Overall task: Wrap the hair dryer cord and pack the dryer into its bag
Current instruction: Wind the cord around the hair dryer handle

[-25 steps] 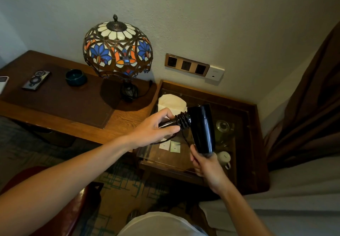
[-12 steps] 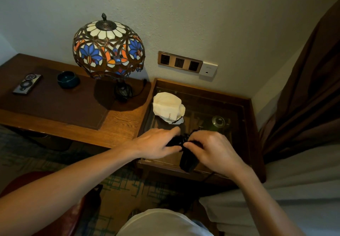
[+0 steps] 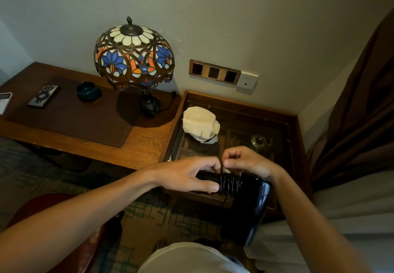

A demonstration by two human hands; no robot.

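Over the glass-topped side table (image 3: 238, 121), the dryer has dropped low and the cord is nearly wound.
A second ago the hair dryer (image 3: 249, 196) stood raised; now the left hand (image 3: 187, 177) clamps its handle while the right hand (image 3: 247, 162) pinches the cord (image 3: 228, 183) tail above the tight coils. Wrapping looks about finished, and the bag (image 3: 200, 124) waits on the glass, well behind.

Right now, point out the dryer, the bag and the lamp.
dryer (image 3: 249, 204), head view, on its glossy black body.
bag (image 3: 198, 121), head view, on the white cloth's middle.
lamp (image 3: 134, 55), head view, on the stained-glass shade.
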